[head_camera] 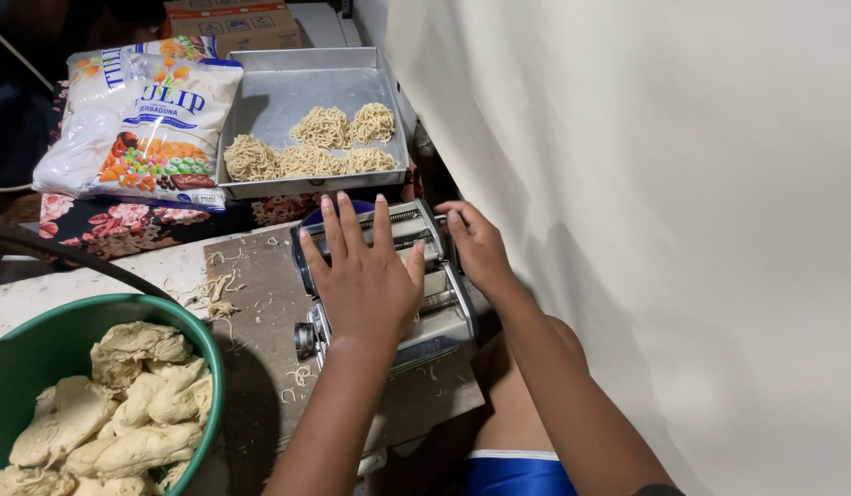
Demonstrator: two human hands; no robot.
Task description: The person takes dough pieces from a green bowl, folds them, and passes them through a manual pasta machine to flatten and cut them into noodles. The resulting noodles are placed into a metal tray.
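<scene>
Both hands, left [366, 276] flat, right [476, 246] curled, touch pasta machine [425, 308].

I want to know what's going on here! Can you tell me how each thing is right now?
Left hand: open, flat on top of the pasta machine.
Right hand: gripping the machine's right side.
Pasta machine: upright on the board.
Metal tray: holding noodle nests.
Noodle nests: cut, coiled.
Green bowl: full of dough pieces.
Flour bags: lying flat.

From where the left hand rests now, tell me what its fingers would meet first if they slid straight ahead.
The left hand lies flat on the pasta machine, fingers pointing away. Straight on, past the machine's top, they would probably first meet the near wall of the metal tray holding the noodle nests; depth is uncertain.
</scene>
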